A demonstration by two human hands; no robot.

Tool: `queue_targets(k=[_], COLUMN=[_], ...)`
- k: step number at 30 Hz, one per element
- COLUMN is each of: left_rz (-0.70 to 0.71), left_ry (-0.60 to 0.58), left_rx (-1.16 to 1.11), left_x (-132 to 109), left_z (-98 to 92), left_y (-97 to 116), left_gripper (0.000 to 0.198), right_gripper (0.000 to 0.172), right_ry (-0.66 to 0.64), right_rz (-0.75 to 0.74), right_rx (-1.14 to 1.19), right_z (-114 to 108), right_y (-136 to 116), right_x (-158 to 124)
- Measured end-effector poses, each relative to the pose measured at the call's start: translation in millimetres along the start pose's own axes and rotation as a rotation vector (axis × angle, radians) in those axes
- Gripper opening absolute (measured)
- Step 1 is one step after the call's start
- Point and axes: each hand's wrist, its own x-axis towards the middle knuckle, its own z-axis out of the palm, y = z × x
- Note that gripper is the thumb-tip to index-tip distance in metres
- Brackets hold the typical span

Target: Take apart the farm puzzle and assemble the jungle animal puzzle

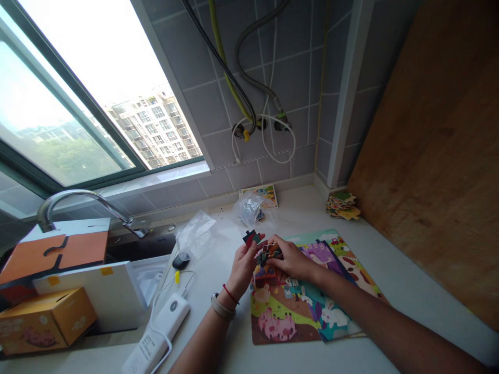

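Note:
My left hand (244, 265) pinches a dark jigsaw piece (251, 238) with red and green on it, held up near its fingertips. Beside it, my right hand (292, 258) is closed round a small stack of jigsaw pieces (268, 253), and the left fingers reach close to that stack. Below both hands lie assembled picture puzzles (275, 324) showing a pink pig, white rabbits and a purple animal. They overlap one another on the white counter. My right forearm covers part of them.
A pile of loose puzzle pieces (343, 205) sits by the wooden board (429, 156). Clear plastic bags (196, 232) and a picture card (267, 194) lie towards the wall. Left are a white power bank (158, 332) with a cable, a sink with a faucet (86, 195), and a cardboard box (49, 319).

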Motion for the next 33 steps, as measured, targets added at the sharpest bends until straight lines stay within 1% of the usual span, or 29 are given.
queue_targets(k=[4, 7, 9, 11, 14, 16, 20, 22, 25, 27, 30, 32, 33], left_rz=[0.047, 0.128, 0.198, 0.218, 0.163, 0.154, 0.195, 0.202, 0.201, 0.210, 0.244, 0.255, 0.254], left_ry=[0.018, -0.029, -0.054, -0.074, -0.128, -0.157, -0.207, -0.227, -0.236, -0.239, -0.222, -0.190, -0.168], left_rx=[0.301, 0.498, 0.559, 0.543, 0.448, 0.404, 0.370, 0.339, 0.309, 0.330, 0.386, 0.423, 0.442], left_x=[1.3, 2.2, 2.5, 2.9, 3.3, 3.0, -0.1, -2.9, -7.3, -9.5, -10.2, -8.6, -7.4], left_z=[-5.6, -8.8, -10.3, -11.5, -12.6, -12.0, -6.8, -1.9, 7.1, 12.5, 15.6, 13.1, 10.7], left_y=[-0.5, 1.6, 3.2, 3.4, 1.4, 0.1, -1.4, -3.9, -11.2, -15.9, -18.0, -15.9, -14.5], left_gripper=[0.073, 0.070, 0.063, 0.057, 0.056, 0.057, 0.056, 0.057, 0.070, 0.074, 0.065, 0.058, 0.055], right_gripper=[0.030, 0.035, 0.036, 0.035, 0.037, 0.039, 0.043, 0.051, 0.076, 0.091, 0.096, 0.094, 0.090], right_ry=[0.042, 0.087, 0.112, 0.122, 0.142, 0.150, 0.094, 0.057, 0.019, -0.004, -0.020, -0.008, -0.002], right_rz=[-0.032, -0.069, -0.078, -0.080, -0.085, -0.086, -0.101, -0.120, -0.136, -0.153, -0.178, -0.199, -0.207], right_rx=[-0.036, -0.033, -0.025, -0.033, -0.093, -0.144, -0.214, -0.245, -0.293, -0.314, -0.323, -0.340, -0.354], right_z=[-2.6, -5.4, -7.3, -8.4, -8.0, -6.6, -3.5, -1.4, 2.9, 5.6, 5.9, 2.4, -0.4], right_y=[-2.2, -1.1, -0.2, 1.1, 5.0, 8.8, 15.5, 17.6, 20.3, 22.0, 22.8, 20.6, 18.6], right_x=[-0.1, 1.2, 2.1, 2.9, 3.9, 4.2, 3.3, 1.7, -1.2, -2.4, -2.4, -1.1, -0.2])
